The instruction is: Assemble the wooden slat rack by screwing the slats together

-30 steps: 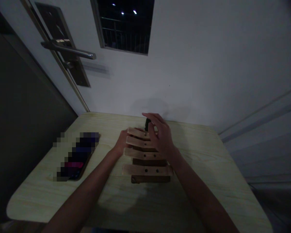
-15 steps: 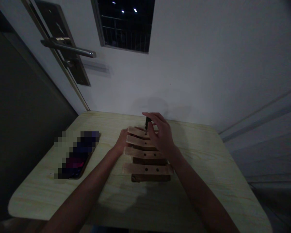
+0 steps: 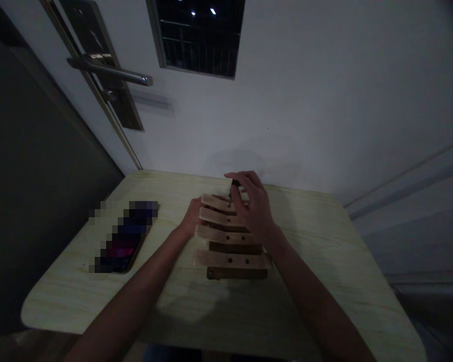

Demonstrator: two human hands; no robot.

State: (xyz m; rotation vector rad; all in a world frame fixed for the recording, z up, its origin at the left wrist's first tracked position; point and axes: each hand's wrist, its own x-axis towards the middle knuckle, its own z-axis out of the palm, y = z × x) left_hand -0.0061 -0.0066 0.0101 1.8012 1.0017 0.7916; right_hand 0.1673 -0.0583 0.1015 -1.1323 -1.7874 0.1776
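My R hand (image 3: 254,203) is over the far end of the wood rack (image 3: 213,259), fingers bent, thumb and index nearly closed round the dark grip of a small tool (image 3: 234,183). Its thin shaft points down, tilted a bit, tip approx. at the hole in the farthest slat (image 3: 214,202); can't tell how far in, if at all. My L hand (image 3: 194,215) is at the L end of the far slats; its fingers go out of sight behind the wood, so can't tell how far open they are or what they've got. Rack sits mid bench (image 3: 317,241), btwn my 2 forearms (image 3: 294,271), 4 pale slats running crosswise, 1 behind the other, w/ gaps btwn. Nearest 2 slats show 2 dark holes ea.; the next shows 1, its R part covered by my R hand. Dark block (image 3: 237,273) shows under the nearest slat. Phone (image 3: 141,221) lies flat on the bench, L of my L forearm, well apart from the rack, partly pixelated. Past the bench's far edge: white door (image 3: 305,100) w/ metal lever (image 3: 117,74) upper L and dark window (image 3: 202,42) up top, railing and bright lights beyond the glass.
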